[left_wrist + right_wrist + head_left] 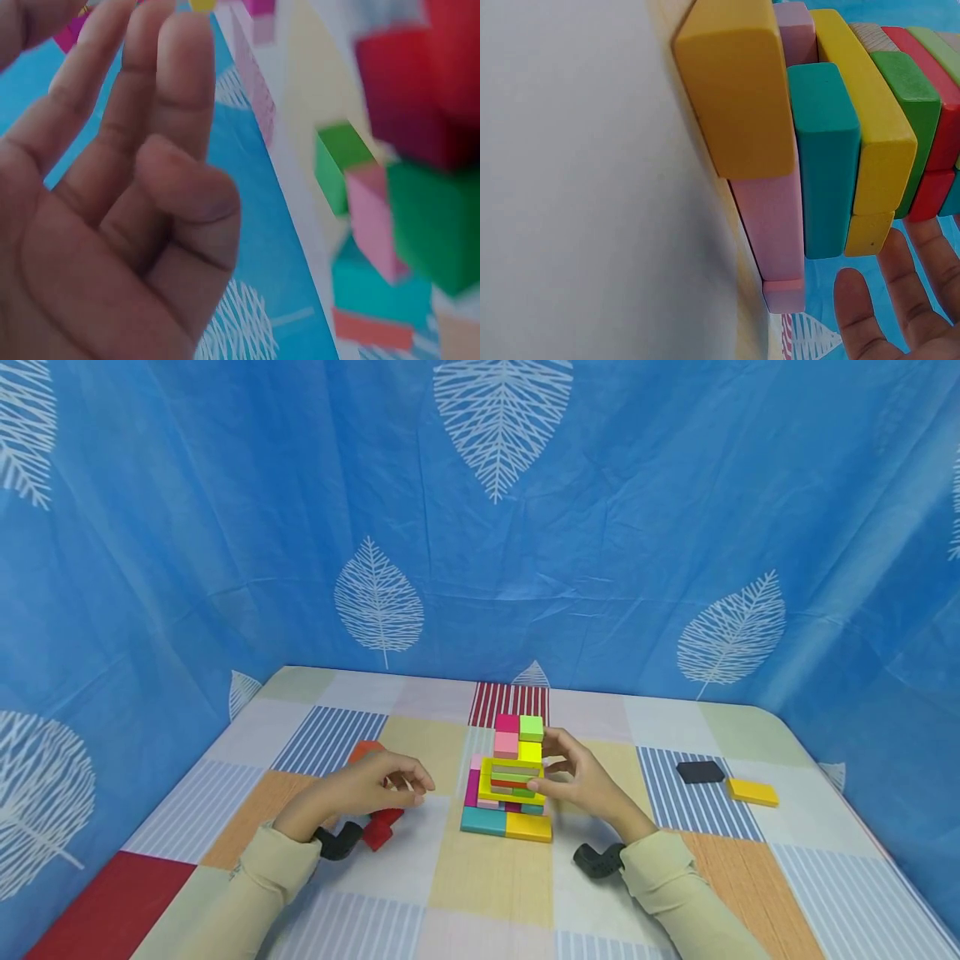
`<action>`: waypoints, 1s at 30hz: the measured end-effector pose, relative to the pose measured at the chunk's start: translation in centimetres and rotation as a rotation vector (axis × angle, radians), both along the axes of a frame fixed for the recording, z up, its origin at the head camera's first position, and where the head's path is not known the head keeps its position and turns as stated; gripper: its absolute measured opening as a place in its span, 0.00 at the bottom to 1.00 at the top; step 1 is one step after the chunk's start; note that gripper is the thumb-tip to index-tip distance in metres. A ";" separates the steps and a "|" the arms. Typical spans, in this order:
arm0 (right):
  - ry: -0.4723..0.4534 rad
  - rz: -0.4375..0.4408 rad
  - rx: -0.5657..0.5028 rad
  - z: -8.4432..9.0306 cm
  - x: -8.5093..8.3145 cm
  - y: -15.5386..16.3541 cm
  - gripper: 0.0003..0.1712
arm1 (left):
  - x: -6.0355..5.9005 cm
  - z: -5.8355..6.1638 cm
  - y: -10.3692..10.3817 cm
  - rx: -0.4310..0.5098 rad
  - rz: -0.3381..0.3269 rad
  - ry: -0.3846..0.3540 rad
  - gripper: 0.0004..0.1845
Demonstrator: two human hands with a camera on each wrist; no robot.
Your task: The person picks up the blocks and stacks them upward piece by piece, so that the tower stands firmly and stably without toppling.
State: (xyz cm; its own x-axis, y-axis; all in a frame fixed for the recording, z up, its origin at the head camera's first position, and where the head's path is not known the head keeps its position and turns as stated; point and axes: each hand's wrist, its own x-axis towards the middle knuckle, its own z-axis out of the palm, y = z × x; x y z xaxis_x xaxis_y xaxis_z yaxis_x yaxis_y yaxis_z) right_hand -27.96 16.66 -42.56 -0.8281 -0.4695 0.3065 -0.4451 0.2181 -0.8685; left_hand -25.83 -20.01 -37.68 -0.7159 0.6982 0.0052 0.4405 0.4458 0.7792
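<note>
A tower of coloured wooden blocks (517, 774) stands mid-table, stacked in several layers with pink and lime blocks at the top. My right hand (581, 779) is at its right side, thumb at the front corner and fingers toward the back. In the right wrist view those fingers (911, 300) extend close beside the yellow and green blocks; contact is hard to tell. My left hand (378, 783) hovers left of the tower, fingers loosely bent and holding nothing. Under it lie red blocks (377, 831), partly hidden; green blocks (341, 165) show blurred in the left wrist view.
On the right of the table lie a black flat piece (701, 772) and a yellow block (753, 792). A patchwork cloth (487, 893) covers the table. Behind it hangs a blue curtain (585, 552) with white leaves.
</note>
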 end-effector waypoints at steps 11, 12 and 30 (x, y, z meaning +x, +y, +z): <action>-0.004 0.000 -0.001 -0.1 0.1 -0.1 0.42 | 1.7 -0.4 -4.1 -0.114 0.061 -0.171 0.18; -0.004 -0.001 0.000 -0.1 0.1 -0.1 0.42 | 1.8 -0.4 -4.3 -0.127 0.077 -0.170 0.19; -0.005 -0.005 0.004 0.1 0.0 -0.1 0.42 | 2.2 -1.6 -4.0 -0.141 0.104 -0.049 0.18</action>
State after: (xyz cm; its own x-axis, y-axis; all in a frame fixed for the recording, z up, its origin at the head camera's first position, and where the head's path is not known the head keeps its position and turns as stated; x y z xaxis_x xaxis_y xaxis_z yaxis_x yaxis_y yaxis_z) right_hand -27.93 16.60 -42.45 -0.8320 -0.4662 0.3006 -0.4399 0.2244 -0.8696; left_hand -23.66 -24.00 -39.24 -0.7814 0.6115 -0.1245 0.3492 0.5937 0.7249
